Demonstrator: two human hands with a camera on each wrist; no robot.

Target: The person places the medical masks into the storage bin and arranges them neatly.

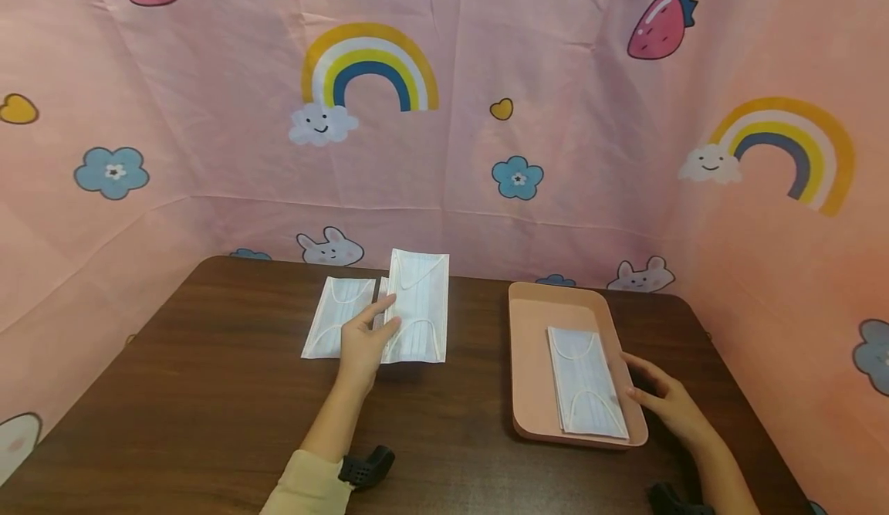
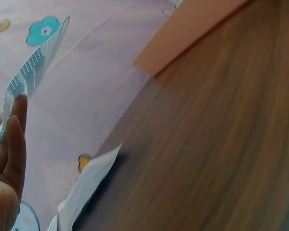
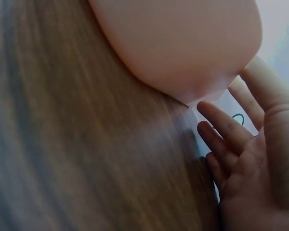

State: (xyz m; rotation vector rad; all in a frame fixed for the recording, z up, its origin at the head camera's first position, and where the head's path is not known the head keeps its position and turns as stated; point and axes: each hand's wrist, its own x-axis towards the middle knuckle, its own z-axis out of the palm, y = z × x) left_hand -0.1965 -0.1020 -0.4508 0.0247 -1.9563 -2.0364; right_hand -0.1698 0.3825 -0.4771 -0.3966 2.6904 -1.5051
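My left hand (image 1: 364, 347) pinches a pale blue-white pleated face mask (image 1: 422, 306) with white ear loops. In the left wrist view this mask (image 2: 34, 67) stands edge-on between thumb and fingers, raised above the table. Behind and left of that hand, another face mask (image 1: 338, 316) lies on the table, and a sliver of a further one shows beside it. My right hand (image 1: 672, 408) touches the right rim of a pink tray (image 1: 529, 368) with relaxed fingers. Inside the tray, toward its near right, lies a small stack of face masks (image 1: 590, 384).
The brown wooden table (image 1: 208, 407) reaches back to a pink patterned cloth (image 1: 472, 152) that hangs behind and along both sides. Black wrist bands (image 1: 366, 469) are on both wrists. The tray's low walls stand on the table's right half.
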